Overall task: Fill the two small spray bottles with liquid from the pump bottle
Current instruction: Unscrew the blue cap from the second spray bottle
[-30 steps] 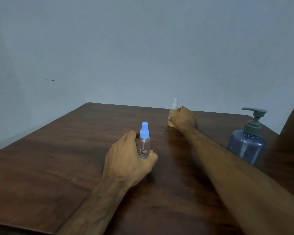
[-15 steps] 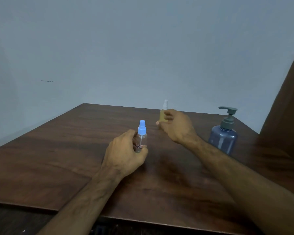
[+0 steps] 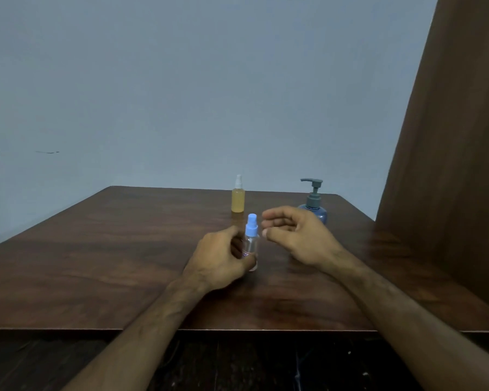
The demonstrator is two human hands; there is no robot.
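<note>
Three bottles on a wooden table [image 3: 96,263], two hands at the nearest one.

Pump bottle [image 3: 316,211]: largest, blue, squat, back right, partly behind the right hand [image 3: 297,238]; likely heaviest and stable, best steadied at the body while the head is pressed. Yellow-tinted spray bottle [image 3: 238,199]: upright at the back, apart, untouched. Clear spray bottle [image 3: 251,244], blue cap: centre, upright, the left hand [image 3: 220,263] wrapped round its lower body; light, smooth, easily tipped, probably thin plastic, so grip low. Right hand empty, fingers loosely curled beside the cap, not touching.
</note>
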